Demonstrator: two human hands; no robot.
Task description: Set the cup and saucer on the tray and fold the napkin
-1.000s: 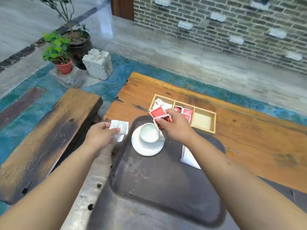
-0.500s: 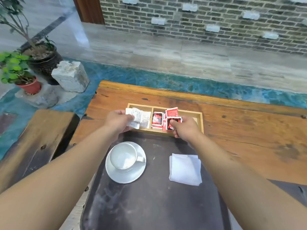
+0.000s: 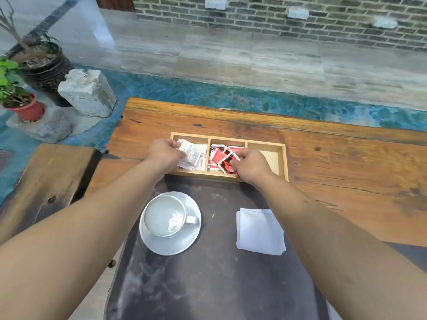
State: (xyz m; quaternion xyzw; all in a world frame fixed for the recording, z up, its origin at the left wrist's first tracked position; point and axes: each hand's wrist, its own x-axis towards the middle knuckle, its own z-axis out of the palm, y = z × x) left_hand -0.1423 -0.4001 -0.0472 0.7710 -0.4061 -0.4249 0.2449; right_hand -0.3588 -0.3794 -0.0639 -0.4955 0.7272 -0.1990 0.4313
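A white cup (image 3: 165,214) stands on a white saucer (image 3: 175,244) at the left of the dark tray (image 3: 208,285). A folded white napkin (image 3: 260,232) lies on the tray to the right of it. Beyond the tray is a wooden box (image 3: 280,158) with three compartments. My left hand (image 3: 164,153) is over its left compartment, shut on white packets (image 3: 195,155). Over the middle compartment my right hand (image 3: 249,166) pinches red packets (image 3: 223,158). The right compartment holds nothing that I can see.
The tray rests on a wooden table (image 3: 346,172) whose far edge runs behind the box. A wooden bench (image 3: 44,181) stands to the left. Potted plants (image 3: 16,95) and a stone block (image 3: 86,92) are on the floor at far left.
Both hands have moved forward from beside the cup to the box, the packets now low in its left and middle compartments. The view has tilted down and right.
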